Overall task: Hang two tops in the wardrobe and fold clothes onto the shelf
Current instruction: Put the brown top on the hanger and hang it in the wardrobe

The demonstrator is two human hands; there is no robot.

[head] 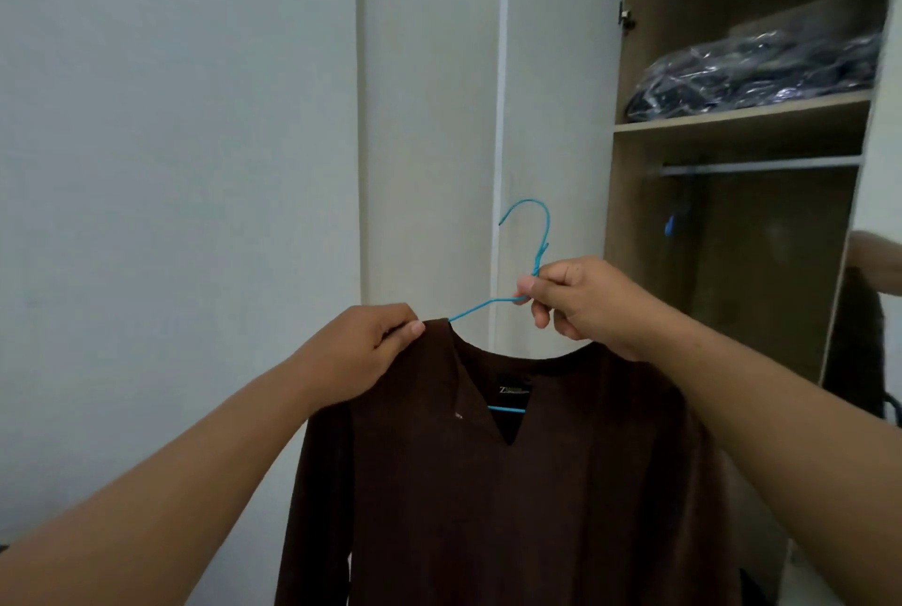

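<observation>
— Two hands, both busy? How does each grip stand?

— Yes. The right hand (581,300) pinches the neck of the blue wire hanger (529,254) just under its hook, thumb and fingers curled round the wire. The left hand (371,351) pinches the shoulder of the brown top (512,483) beside the collar.

— Where is the top, then?

— On the hanger, held up in the air before the pale wall (171,166), its long sleeves hanging down. One hanger arm shows bare between the hands; the bottom wire shows through the V of the neckline.

— And the wardrobe?

— Open, to the right and beyond the hands. Its rail (761,166) runs under the shelf (742,117), well apart from the hook. On the shelf lie dark clothes in clear plastic bags (761,73). Something small and blue (672,225) hangs below the rail; what it is I cannot tell.
</observation>
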